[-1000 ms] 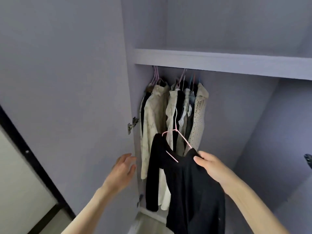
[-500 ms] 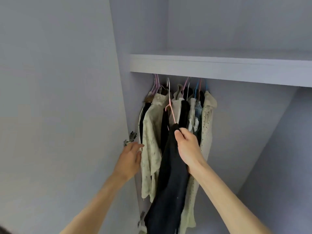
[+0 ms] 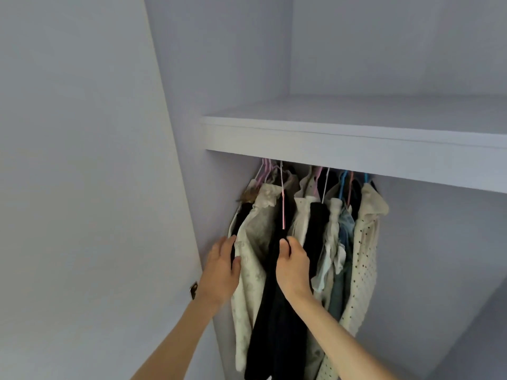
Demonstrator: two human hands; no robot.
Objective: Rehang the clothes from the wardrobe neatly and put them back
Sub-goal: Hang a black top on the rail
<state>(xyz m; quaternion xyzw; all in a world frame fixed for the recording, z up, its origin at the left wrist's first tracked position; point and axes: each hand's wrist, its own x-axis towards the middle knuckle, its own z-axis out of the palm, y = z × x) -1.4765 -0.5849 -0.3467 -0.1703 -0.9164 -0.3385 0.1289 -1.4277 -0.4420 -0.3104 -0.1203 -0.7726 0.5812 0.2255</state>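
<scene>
**A:** Where is the black garment (image 3: 277,319)?

**B:** Among the hung clothes under the shelf (image 3: 356,149); its pink hanger (image 3: 282,209) reaches the rail.

**A:** The hands?

**B:** Right hand (image 3: 292,267) grips its shoulder; left hand (image 3: 222,270), fingers relaxed, presses the cream shirt (image 3: 252,270) aside. It likely still needs straightening.

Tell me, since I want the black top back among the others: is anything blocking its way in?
Nothing visible does. The right hand grips the black top, already hanging in the gap between two cream shirts, its hanger reaching up under the shelf. The left hand holds the left cream shirt aside.
</scene>
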